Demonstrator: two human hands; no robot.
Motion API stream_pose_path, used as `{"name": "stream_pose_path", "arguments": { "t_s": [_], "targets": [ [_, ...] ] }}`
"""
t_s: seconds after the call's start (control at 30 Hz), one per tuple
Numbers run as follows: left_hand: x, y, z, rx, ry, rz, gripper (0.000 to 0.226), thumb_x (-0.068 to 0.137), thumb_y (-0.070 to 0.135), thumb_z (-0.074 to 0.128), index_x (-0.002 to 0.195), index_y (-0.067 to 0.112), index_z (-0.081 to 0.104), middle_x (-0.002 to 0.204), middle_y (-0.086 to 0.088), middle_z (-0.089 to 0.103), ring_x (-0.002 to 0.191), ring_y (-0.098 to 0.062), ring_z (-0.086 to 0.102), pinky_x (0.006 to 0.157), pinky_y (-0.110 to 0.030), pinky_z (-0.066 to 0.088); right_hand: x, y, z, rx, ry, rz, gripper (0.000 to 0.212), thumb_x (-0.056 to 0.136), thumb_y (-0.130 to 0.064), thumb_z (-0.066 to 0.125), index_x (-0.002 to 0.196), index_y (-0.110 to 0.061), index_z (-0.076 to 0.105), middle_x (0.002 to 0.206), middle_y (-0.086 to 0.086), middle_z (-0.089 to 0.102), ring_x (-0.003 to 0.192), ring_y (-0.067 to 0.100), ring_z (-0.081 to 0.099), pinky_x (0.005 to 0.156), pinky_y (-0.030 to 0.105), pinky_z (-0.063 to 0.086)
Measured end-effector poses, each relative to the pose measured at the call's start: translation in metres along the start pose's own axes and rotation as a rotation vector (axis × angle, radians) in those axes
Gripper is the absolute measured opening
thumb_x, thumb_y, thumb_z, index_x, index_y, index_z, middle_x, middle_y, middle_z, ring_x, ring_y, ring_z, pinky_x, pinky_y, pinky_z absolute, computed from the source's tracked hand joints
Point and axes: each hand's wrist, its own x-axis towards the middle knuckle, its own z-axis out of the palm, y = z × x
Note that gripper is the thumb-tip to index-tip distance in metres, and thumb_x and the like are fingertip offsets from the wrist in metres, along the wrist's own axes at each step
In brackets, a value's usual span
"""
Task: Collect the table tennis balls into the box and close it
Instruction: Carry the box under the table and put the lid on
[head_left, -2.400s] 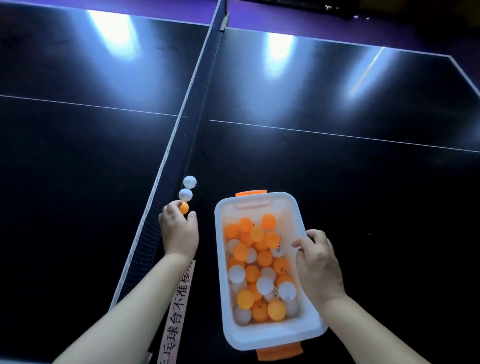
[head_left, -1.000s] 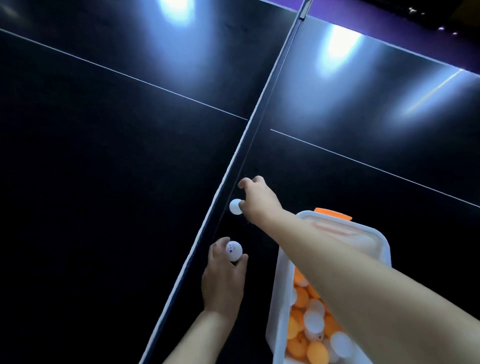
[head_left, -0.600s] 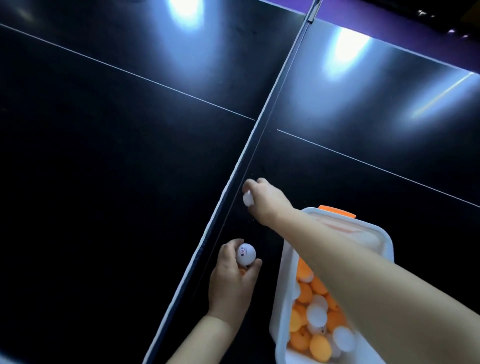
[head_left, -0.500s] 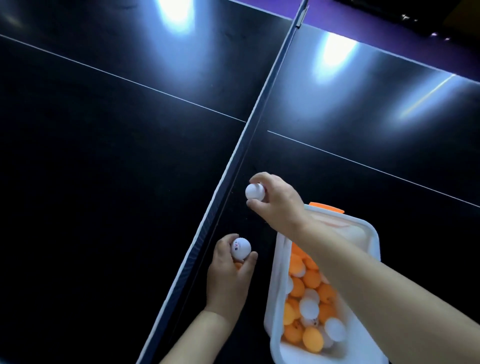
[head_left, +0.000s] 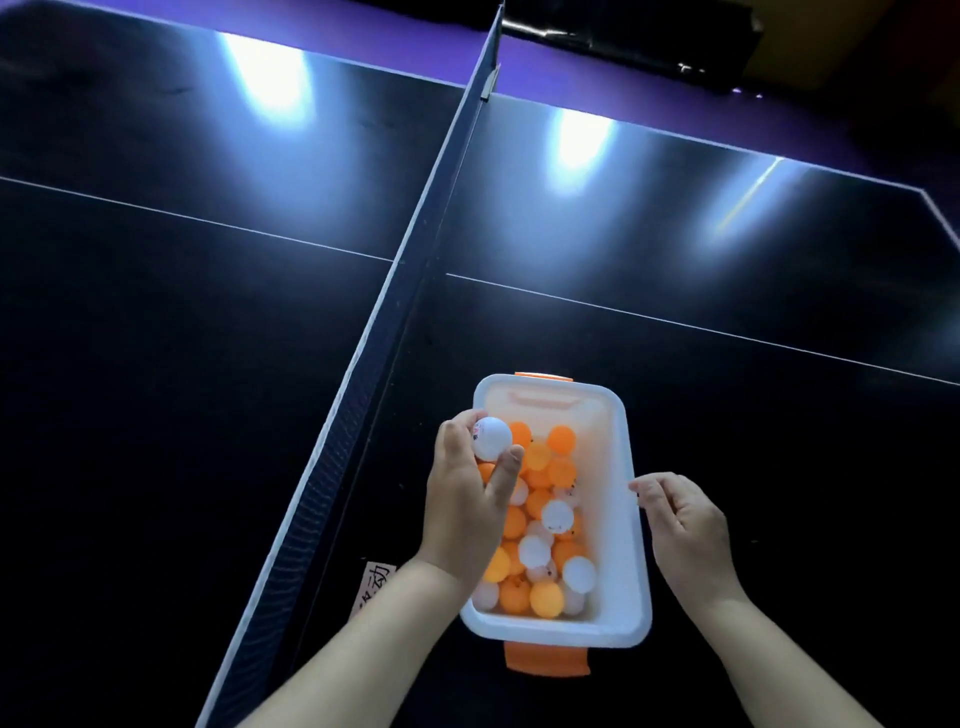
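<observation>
A white plastic box (head_left: 630, 519) with orange latches (head_left: 546, 665) sits open on the dark table, right of the net. Several orange and white balls (head_left: 540, 535) fill it. My left hand (head_left: 465, 499) hovers over the box's left rim, pinching a white ball (head_left: 491, 438) between fingertips and thumb, with an orange ball (head_left: 485, 472) tucked under the fingers. My right hand (head_left: 680, 517) is beside the box's right rim, fingers apart and curled, holding nothing. No lid is in view.
The table tennis net (head_left: 395, 312) runs from near left to far middle, just left of the box. A strip of paper with printed characters (head_left: 373, 584) lies by the net's base. White lines cross the dark table top (head_left: 727, 415).
My left hand has moved right, from beside the net to over the box, still holding its balls. My right hand has drawn back from the net to the box's right side, its white ball gone.
</observation>
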Motion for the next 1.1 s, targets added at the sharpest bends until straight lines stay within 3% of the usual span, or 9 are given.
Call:
{"name": "stream_pose_path", "arguments": {
  "t_s": [0.13, 0.2, 0.27, 0.37, 0.53, 0.67, 0.8, 0.97, 1.1],
  "targets": [
    [-0.006, 0.014, 0.008, 0.019, -0.14, -0.032, 0.057, 0.087, 0.045, 0.05, 0.134, 0.014, 0.038, 0.124, 0.006, 0.037, 0.107, 0.001, 0.041, 0.087, -0.005, 0.033, -0.027, 0.014, -0.003, 0.014, 0.004, 0.061, 0.021, 0.092, -0.014, 0.055, 0.073, -0.02, 0.064, 0.081, -0.001, 0.062, 0.076, 0.006, 0.057, 0.065, 0.016, 0.044],
    [-0.01, 0.012, 0.008, 0.075, -0.176, -0.043, 0.065, 0.085, 0.055, 0.044, 0.136, 0.016, 0.038, 0.128, 0.005, 0.037, 0.117, -0.008, 0.039, 0.094, -0.019, 0.037, -0.036, 0.016, -0.004, 0.007, 0.003, 0.067, 0.018, 0.091, -0.012, 0.057, 0.076, -0.018, 0.064, 0.083, -0.002, 0.061, 0.075, 0.008, 0.058, 0.064, 0.019, 0.045],
    [-0.015, 0.007, 0.004, 0.154, -0.132, -0.061, 0.052, 0.091, 0.044, 0.049, 0.134, 0.016, 0.041, 0.131, 0.002, 0.04, 0.122, -0.014, 0.038, 0.101, -0.029, 0.037, -0.044, 0.016, -0.004, -0.013, -0.002, 0.058, 0.015, 0.089, -0.01, 0.058, 0.078, -0.018, 0.064, 0.085, -0.005, 0.059, 0.075, 0.011, 0.058, 0.065, 0.024, 0.046],
    [-0.026, 0.001, -0.005, 0.298, -0.069, -0.138, 0.043, 0.092, 0.024, 0.054, 0.133, 0.015, 0.044, 0.134, -0.002, 0.043, 0.125, -0.017, 0.034, 0.103, -0.031, 0.032, -0.053, 0.014, -0.003, -0.087, -0.015, 0.037, 0.01, 0.087, -0.012, 0.062, 0.079, -0.017, 0.065, 0.088, -0.008, 0.055, 0.069, 0.009, 0.056, 0.062, 0.026, 0.049],
    [-0.049, -0.022, -0.005, 0.431, -0.261, -0.314, 0.062, 0.089, 0.027, 0.057, 0.142, 0.011, 0.03, 0.14, -0.009, 0.035, 0.13, -0.025, 0.032, 0.107, -0.038, 0.033, -0.063, 0.017, 0.006, -0.187, -0.068, 0.072, 0.016, 0.09, -0.011, 0.055, 0.101, -0.018, 0.064, 0.103, -0.004, 0.051, 0.074, 0.009, 0.053, 0.062, 0.023, 0.044],
    [-0.056, -0.035, 0.001, 0.384, -0.285, -0.32, 0.033, 0.09, 0.023, 0.053, 0.12, 0.012, 0.048, 0.114, -0.004, 0.052, 0.109, -0.023, 0.049, 0.086, -0.033, 0.043, -0.071, 0.019, 0.019, -0.139, -0.078, 0.157, 0.023, 0.092, -0.009, 0.047, 0.106, -0.019, 0.063, 0.102, 0.001, 0.057, 0.09, 0.021, 0.059, 0.075, 0.035, 0.05],
    [-0.055, -0.04, 0.001, 0.42, -0.217, -0.24, 0.018, 0.086, 0.021, 0.052, 0.103, 0.014, 0.054, 0.096, -0.003, 0.054, 0.089, -0.023, 0.054, 0.074, -0.037, 0.049, -0.072, 0.021, 0.025, -0.155, 0.004, 0.151, 0.024, 0.091, -0.008, 0.049, 0.105, -0.018, 0.065, 0.101, 0.003, 0.061, 0.088, 0.023, 0.06, 0.074, 0.037, 0.051],
    [-0.07, -0.036, 0.0, 0.396, -0.231, -0.203, 0.019, 0.087, 0.014, 0.048, 0.106, 0.016, 0.051, 0.088, -0.004, 0.063, 0.078, -0.027, 0.059, 0.068, -0.037, 0.049, -0.087, 0.024, 0.021, -0.205, -0.001, 0.132, 0.025, 0.092, -0.007, 0.048, 0.109, -0.016, 0.064, 0.108, 0.002, 0.06, 0.087, 0.021, 0.058, 0.067, 0.027, 0.044],
    [-0.088, -0.028, 0.002, 0.427, -0.25, -0.132, 0.021, 0.087, 0.011, 0.048, 0.107, 0.016, 0.051, 0.082, -0.003, 0.063, 0.07, -0.025, 0.057, 0.059, -0.031, 0.041, -0.109, 0.034, 0.007, -0.199, -0.023, 0.142, 0.024, 0.093, -0.007, 0.048, 0.108, -0.019, 0.062, 0.102, -0.005, 0.057, 0.082, 0.01, 0.054, 0.061, 0.018, 0.038]
  ]
}}
